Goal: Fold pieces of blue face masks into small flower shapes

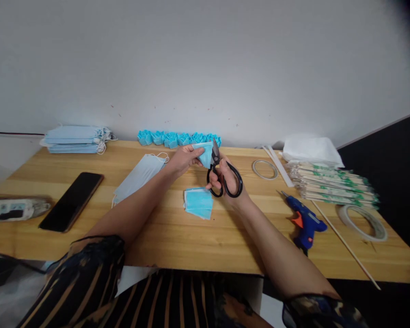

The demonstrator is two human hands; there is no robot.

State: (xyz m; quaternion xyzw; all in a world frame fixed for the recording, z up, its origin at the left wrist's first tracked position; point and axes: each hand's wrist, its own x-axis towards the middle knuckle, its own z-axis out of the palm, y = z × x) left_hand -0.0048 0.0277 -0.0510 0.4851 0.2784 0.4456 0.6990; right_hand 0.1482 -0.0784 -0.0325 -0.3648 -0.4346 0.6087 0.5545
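My left hand (pixel 187 159) pinches a small blue piece of mask fabric (pixel 206 154) by its left side, above the table's middle. In my right hand (pixel 229 177) are black-handled scissors (pixel 215 157), their blades pointing up and away at the right edge of the fabric piece. Below both hands lies a small pile of cut blue fabric pieces (pixel 198 203). A whole face mask (pixel 141 176) rests flat under and beside my left forearm. Behind my hands stands a row of several blue folded fabric flowers (pixel 177 139) along the wall.
A stack of masks (pixel 75 139), a black phone (pixel 72 201) and a power strip (pixel 18 208) are on the left. To the right lie tape rolls (pixel 362 222), a blue glue gun (pixel 305 221), bundled wooden sticks (pixel 335 184), a loose stick (pixel 346 246) and a white bag (pixel 312 150).
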